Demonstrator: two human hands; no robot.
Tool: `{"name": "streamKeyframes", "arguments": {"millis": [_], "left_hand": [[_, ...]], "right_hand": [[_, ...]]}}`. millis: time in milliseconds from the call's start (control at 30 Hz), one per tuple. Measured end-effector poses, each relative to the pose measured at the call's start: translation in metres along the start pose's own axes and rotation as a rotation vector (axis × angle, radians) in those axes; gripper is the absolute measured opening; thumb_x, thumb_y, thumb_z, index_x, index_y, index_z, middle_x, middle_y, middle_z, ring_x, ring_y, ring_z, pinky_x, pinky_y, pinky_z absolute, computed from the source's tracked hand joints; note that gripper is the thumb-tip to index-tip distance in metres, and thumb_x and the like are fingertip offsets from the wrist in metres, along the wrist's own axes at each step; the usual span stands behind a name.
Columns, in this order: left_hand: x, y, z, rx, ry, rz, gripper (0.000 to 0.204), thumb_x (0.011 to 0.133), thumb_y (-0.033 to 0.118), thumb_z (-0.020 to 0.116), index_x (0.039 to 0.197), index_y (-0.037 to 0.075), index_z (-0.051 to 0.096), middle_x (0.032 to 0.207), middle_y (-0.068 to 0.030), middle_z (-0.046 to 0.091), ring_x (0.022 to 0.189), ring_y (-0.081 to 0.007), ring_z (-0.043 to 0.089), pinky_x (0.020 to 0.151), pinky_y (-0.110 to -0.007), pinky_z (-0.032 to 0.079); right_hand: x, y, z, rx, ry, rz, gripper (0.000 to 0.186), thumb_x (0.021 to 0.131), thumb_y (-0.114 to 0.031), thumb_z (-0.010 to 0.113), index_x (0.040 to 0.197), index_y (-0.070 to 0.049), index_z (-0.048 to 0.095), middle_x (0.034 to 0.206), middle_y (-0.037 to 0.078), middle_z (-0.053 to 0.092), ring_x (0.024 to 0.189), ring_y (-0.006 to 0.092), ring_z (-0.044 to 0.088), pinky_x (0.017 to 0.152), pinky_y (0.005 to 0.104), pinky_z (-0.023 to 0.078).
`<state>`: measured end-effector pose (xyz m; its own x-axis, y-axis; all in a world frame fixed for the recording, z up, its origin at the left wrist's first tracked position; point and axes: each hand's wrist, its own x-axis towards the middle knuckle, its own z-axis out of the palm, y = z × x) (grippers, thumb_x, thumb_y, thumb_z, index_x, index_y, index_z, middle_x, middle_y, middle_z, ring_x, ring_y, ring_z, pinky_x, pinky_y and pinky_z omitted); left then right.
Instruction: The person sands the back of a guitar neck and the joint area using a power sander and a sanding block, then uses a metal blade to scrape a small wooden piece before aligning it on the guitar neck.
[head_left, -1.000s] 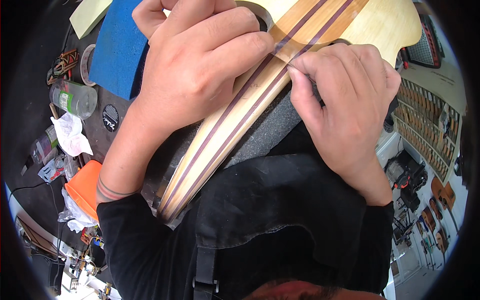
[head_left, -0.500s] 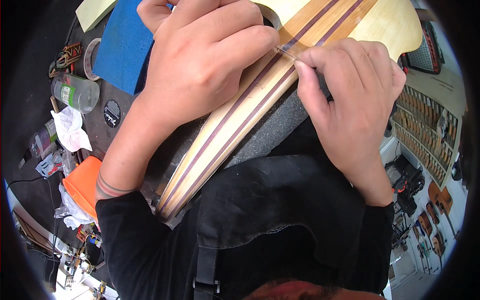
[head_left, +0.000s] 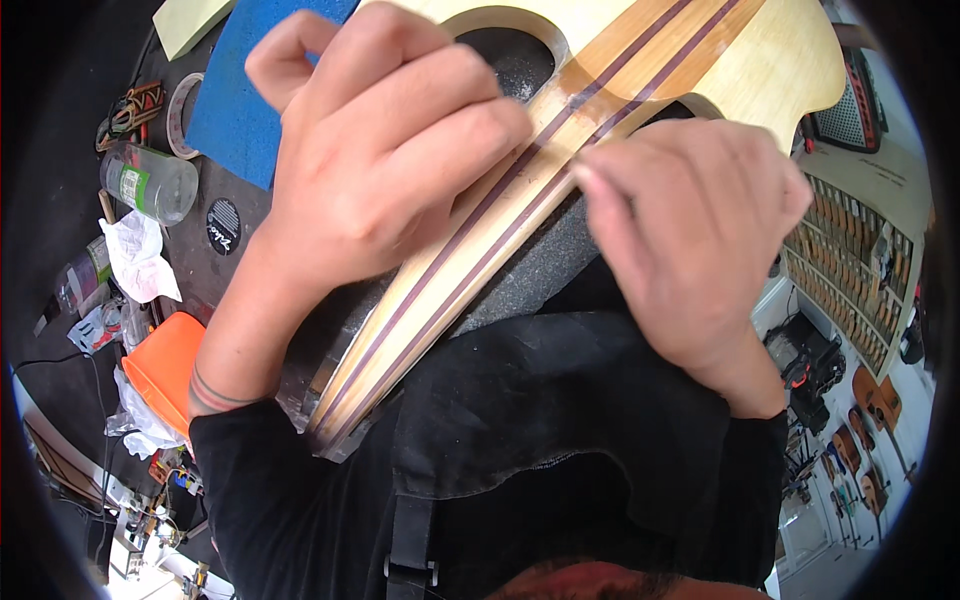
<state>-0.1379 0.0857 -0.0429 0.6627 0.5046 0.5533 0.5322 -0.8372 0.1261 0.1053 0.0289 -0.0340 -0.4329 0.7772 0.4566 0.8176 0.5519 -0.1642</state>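
The unfinished neck [head_left: 470, 240] of a wooden guitar or bass runs diagonally toward me, pale with two dark purple stripes. Its pale body [head_left: 740, 75] lies at the far end, with a rounded cutaway on each side. My left hand [head_left: 385, 150] is curled closed over the neck's left side. On the right edge, my right hand [head_left: 690, 225] is closed too, thumb against bent fingers, a little blurred. Whatever thin thing the fingers pinch is hidden or smeared now. A grey, speckled support [head_left: 540, 260] lies under the neck.
On the dark bench at left are a blue foam block [head_left: 235, 110], a tape roll [head_left: 183, 120], a clear plastic jar [head_left: 150, 185], crumpled white paper [head_left: 138, 255] and an orange container [head_left: 165, 365]. A rack of tools [head_left: 850, 260] and hanging guitars [head_left: 878, 400] stand at right.
Both hands have slid down the neck toward me, away from the body. A thin strip's edge that showed between the fingertips earlier is no longer visible, and the neck joint is uncovered.
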Motion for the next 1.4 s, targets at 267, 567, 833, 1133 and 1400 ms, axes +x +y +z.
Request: {"name": "streamKeyframes", "arguments": {"millis": [267, 567, 833, 1133, 1400], "left_hand": [[0.011, -0.009, 0.051, 0.045, 0.424, 0.053, 0.026, 0.069, 0.02, 0.079, 0.094, 0.012, 0.079, 0.087, 0.0023, 0.067, 0.085, -0.0165, 0.063, 0.086, -0.04, 0.032], [0.008, -0.006, 0.007, 0.011, -0.012, 0.12, 0.032, 0.069, 0.024, 0.078, 0.099, 0.012, 0.082, 0.094, 0.0012, 0.071, 0.092, -0.0195, 0.067, 0.08, -0.039, 0.034], [0.009, -0.041, 0.032, 0.232, 0.299, 0.396, 0.024, 0.07, 0.017, 0.077, 0.094, 0.011, 0.078, 0.085, 0.0028, 0.066, 0.079, -0.0152, 0.064, 0.08, -0.039, 0.032], [0.01, -0.013, 0.001, -0.03, -0.058, 0.179, 0.036, 0.066, 0.025, 0.076, 0.099, 0.012, 0.082, 0.095, -0.0002, 0.07, 0.092, -0.0199, 0.067, 0.08, -0.039, 0.034], [0.012, -0.014, 0.029, 0.024, 0.191, 0.183, 0.032, 0.067, 0.021, 0.077, 0.097, 0.012, 0.08, 0.092, 0.0017, 0.068, 0.089, -0.0178, 0.066, 0.082, -0.038, 0.033]], "right_hand": [[0.006, 0.024, 0.0, -0.103, 0.042, -0.093, 0.023, 0.085, -0.018, 0.09, 0.106, -0.02, 0.08, 0.101, -0.007, 0.073, 0.1, 0.016, 0.066, 0.095, 0.0348, 0.038], [0.0, 0.01, -0.007, 0.025, -0.058, -0.113, 0.025, 0.082, -0.017, 0.091, 0.105, -0.015, 0.079, 0.1, -0.004, 0.073, 0.097, 0.0183, 0.067, 0.096, 0.0344, 0.037], [0.005, 0.021, 0.0, -0.074, 0.029, -0.15, 0.022, 0.082, -0.015, 0.091, 0.101, -0.015, 0.08, 0.101, -0.004, 0.074, 0.096, 0.0176, 0.067, 0.095, 0.0336, 0.038], [0.002, 0.008, -0.002, 0.1, -0.035, -0.08, 0.022, 0.081, -0.012, 0.091, 0.098, -0.015, 0.079, 0.098, -0.003, 0.074, 0.095, 0.0182, 0.067, 0.094, 0.0345, 0.039], [0.002, 0.021, 0.006, 0.006, 0.039, -0.123, 0.023, 0.079, -0.011, 0.092, 0.096, -0.013, 0.077, 0.095, -0.001, 0.071, 0.094, 0.021, 0.067, 0.092, 0.036, 0.04]]}}
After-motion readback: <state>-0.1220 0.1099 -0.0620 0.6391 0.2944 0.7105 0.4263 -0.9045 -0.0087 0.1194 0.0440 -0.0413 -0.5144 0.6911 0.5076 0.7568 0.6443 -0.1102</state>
